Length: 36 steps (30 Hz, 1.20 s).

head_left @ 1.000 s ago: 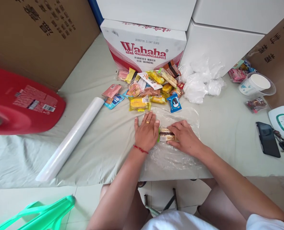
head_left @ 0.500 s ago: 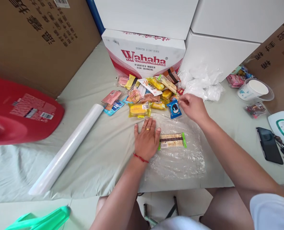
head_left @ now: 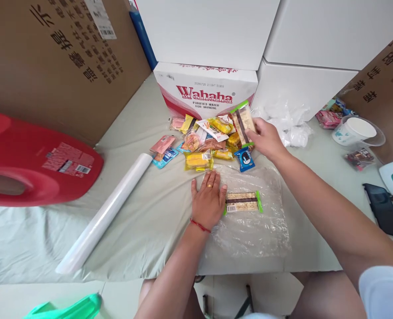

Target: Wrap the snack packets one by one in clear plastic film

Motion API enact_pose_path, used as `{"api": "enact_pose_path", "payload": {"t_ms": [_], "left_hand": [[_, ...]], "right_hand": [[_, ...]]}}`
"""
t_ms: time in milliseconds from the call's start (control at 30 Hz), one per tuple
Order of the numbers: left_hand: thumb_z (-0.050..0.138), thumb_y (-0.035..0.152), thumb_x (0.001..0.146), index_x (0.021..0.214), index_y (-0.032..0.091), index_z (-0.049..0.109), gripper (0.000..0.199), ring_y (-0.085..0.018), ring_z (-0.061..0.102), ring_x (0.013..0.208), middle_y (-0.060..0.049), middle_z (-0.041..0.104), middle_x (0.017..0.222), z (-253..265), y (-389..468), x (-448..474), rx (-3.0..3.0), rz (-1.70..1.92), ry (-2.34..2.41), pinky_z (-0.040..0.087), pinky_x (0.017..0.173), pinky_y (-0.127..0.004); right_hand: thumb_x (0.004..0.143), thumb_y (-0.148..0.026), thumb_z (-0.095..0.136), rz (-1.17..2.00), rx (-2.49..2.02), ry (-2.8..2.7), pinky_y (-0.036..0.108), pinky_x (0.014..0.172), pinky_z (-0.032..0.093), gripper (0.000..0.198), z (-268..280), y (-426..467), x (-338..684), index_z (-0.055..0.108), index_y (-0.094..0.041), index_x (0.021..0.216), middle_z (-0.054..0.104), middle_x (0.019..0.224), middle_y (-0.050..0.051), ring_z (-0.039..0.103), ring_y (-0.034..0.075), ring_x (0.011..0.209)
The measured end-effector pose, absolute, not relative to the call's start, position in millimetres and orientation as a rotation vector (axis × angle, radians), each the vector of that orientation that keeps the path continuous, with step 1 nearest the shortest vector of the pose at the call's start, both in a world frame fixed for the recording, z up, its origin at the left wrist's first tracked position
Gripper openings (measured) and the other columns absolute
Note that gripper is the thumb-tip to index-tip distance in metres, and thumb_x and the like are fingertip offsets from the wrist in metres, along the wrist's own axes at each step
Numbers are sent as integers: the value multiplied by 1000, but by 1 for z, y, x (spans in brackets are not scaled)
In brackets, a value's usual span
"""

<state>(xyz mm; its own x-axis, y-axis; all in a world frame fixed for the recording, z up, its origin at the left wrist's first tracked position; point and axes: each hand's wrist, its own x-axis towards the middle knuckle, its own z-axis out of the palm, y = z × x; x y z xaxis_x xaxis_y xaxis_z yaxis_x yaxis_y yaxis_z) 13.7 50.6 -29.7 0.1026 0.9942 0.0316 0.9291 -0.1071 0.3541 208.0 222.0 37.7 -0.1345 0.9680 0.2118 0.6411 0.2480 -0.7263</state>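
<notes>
My right hand (head_left: pixel 267 138) grips a wrapped snack bar (head_left: pixel 243 122) with green ends and a dark stripe, held tilted over the right side of a snack pile (head_left: pixel 213 139). My left hand (head_left: pixel 209 199) lies flat with fingers spread, at the left edge of a clear plastic sheet (head_left: pixel 259 239). A second wrapped bar (head_left: pixel 244 202) of the same look rests on that sheet, its left end against my left thumb. Below my right hand sits a small blue snack packet (head_left: pixel 244 159). Yellow-wrapped cakes (head_left: pixel 198 160) lie at the front of the pile.
A white plastic roll (head_left: pixel 106 210) lies left of my hands, near a red jug (head_left: pixel 44 164). Behind the pile stands a Wahaha water box (head_left: pixel 206 88). Crumpled clear bags (head_left: pixel 292 130), a paper cup (head_left: pixel 354 133) and a phone (head_left: pixel 384 210) are to the right.
My right hand has taken hold of a green-ended snack bar from the pile and lifted it. My left hand stays flat on the sheet's edge. The camera view has shifted slightly.
</notes>
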Motion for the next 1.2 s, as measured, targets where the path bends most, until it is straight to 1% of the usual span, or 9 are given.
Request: {"api": "enact_pose_path", "payload": {"t_ms": [133, 333, 467, 567, 667, 733, 900, 1067, 1200], "left_hand": [[24, 42, 108, 154, 21, 48, 56, -27, 38, 153, -10, 42, 163, -31, 50, 14, 2107, 421, 1909, 17, 127, -64], [28, 37, 107, 155, 21, 47, 54, -27, 36, 154, -9, 40, 165, -34, 52, 12, 2098, 425, 1880, 14, 127, -65], [25, 37, 108, 152, 23, 49, 53, -25, 37, 154, -7, 42, 164, -32, 54, 8, 2053, 423, 1846, 15, 127, -64], [24, 37, 108, 152, 23, 50, 53, -25, 37, 154, -7, 43, 163, -32, 55, 6, 2032, 444, 1835, 14, 127, -63], [22, 38, 108, 151, 22, 51, 54, -24, 38, 153, -7, 45, 162, -32, 55, 5, 2022, 488, 1820, 14, 127, -62], [19, 39, 108, 150, 22, 52, 56, -24, 39, 153, -8, 47, 161, -32, 54, 4, 2002, 521, 1809, 13, 128, -61], [14, 41, 109, 150, 22, 52, 59, -22, 39, 152, -8, 50, 159, -31, 54, 0, 1885, 598, 1763, 10, 128, -58], [10, 43, 109, 157, 23, 42, 61, -18, 38, 153, -9, 49, 160, -29, 53, -4, 1778, 695, 1718, 10, 130, -52], [11, 42, 109, 156, 22, 43, 61, -19, 39, 152, -10, 49, 160, -30, 53, -3, 1815, 694, 1724, 10, 129, -53]], "right_hand": [[91, -57, 64, 1163, -1306, -1689, 39, 93, 56, 52, 32, 161, 243, 68, -24, 132, 76, 120, 5, 72, 24, 103], [96, -56, 60, 1383, -1284, -2086, 38, 97, 53, 47, 26, 93, 264, 74, -24, 128, 75, 122, 6, 69, 25, 107], [103, -45, 52, 1132, -1092, -2398, 40, 94, 51, 42, 16, 73, 250, 71, -24, 133, 75, 102, 9, 63, 23, 100], [104, -42, 52, 762, -1138, -2501, 48, 102, 46, 41, 12, 68, 237, 70, -21, 133, 70, 119, 13, 55, 28, 114], [94, -54, 66, 585, -1158, -2582, 54, 108, 42, 60, 13, 63, 229, 62, -17, 141, 62, 136, 17, 47, 34, 127], [86, -54, 76, 567, -1122, -2660, 56, 111, 40, 71, 14, 59, 226, 58, -16, 144, 61, 138, 17, 44, 36, 132], [86, -32, 79, 615, -1154, -2711, 52, 108, 43, 59, 12, 53, 221, 60, -18, 140, 62, 133, 13, 46, 35, 129], [84, -43, 81, 633, -1334, -2588, 49, 104, 45, 63, 9, 55, 211, 61, -16, 137, 64, 127, 15, 47, 33, 123], [83, -37, 83, 571, -1429, -2648, 51, 105, 43, 64, 9, 51, 198, 60, -15, 138, 63, 131, 15, 45, 35, 126]]}}
